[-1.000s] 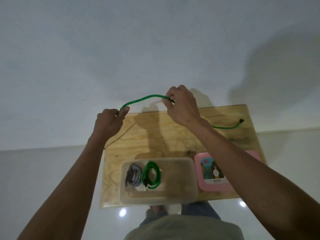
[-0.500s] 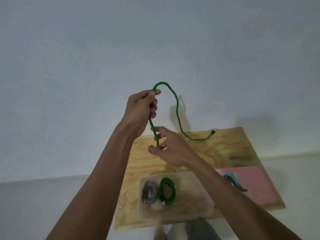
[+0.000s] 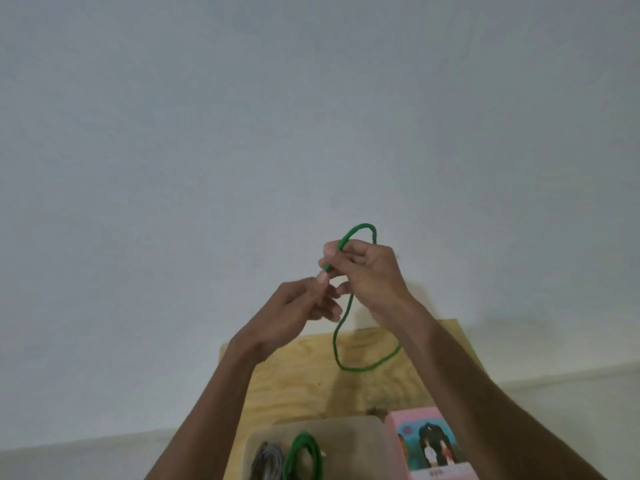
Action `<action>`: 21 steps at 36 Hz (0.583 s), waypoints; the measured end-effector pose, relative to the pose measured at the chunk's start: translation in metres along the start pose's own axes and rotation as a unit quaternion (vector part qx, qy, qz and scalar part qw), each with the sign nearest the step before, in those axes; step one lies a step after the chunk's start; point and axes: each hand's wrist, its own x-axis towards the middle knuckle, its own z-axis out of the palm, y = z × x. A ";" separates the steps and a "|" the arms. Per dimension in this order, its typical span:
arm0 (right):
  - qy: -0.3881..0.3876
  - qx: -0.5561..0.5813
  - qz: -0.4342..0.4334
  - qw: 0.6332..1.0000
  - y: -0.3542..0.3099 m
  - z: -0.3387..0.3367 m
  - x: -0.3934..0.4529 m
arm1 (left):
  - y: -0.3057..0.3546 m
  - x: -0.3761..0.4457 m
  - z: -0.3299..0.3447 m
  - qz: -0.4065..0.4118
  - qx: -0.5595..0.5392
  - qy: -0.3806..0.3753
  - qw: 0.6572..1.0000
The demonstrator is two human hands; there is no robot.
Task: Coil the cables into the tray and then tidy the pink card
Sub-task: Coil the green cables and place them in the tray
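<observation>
The loose green cable loops above the plywood board, pinched by the right hand; the left hand, fingers loosely curled, sits just beside it. Below, the clear tray holds coiled cables, beside the pink card.

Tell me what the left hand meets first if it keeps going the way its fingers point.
The left hand points up and rightward, so it would probably first meet the thin green cable hanging from the right hand, then that hand's fingers. Depth is unclear.
</observation>
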 end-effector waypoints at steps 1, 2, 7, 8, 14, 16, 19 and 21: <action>0.003 0.000 -0.001 1.000 -0.005 -0.006 0.005 | 0.000 0.000 0.006 0.009 -0.014 0.008 1.000; 0.005 0.003 -0.003 1.000 -0.010 -0.011 0.009 | 0.001 0.001 0.011 0.015 -0.023 0.017 0.999; 0.014 0.060 -0.005 0.998 -0.033 -0.032 0.030 | 0.004 0.005 0.029 0.018 -0.025 0.021 0.999; 0.014 0.074 -0.003 0.997 -0.037 -0.035 0.033 | 0.005 0.005 0.031 0.014 -0.018 0.018 1.000; 0.015 0.116 0.011 0.993 -0.051 -0.040 0.048 | 0.020 0.010 0.044 0.017 -0.030 0.030 0.999; 0.042 0.039 0.000 0.998 -0.050 -0.040 0.048 | 0.026 0.012 0.049 0.021 -0.057 0.056 0.997; 0.062 -0.102 -0.052 0.992 -0.044 -0.042 0.042 | 0.035 0.017 0.052 0.027 -0.149 0.117 0.982; 0.032 -0.118 -0.120 0.985 -0.036 -0.045 0.040 | 0.045 0.018 0.052 0.025 -0.216 0.140 0.966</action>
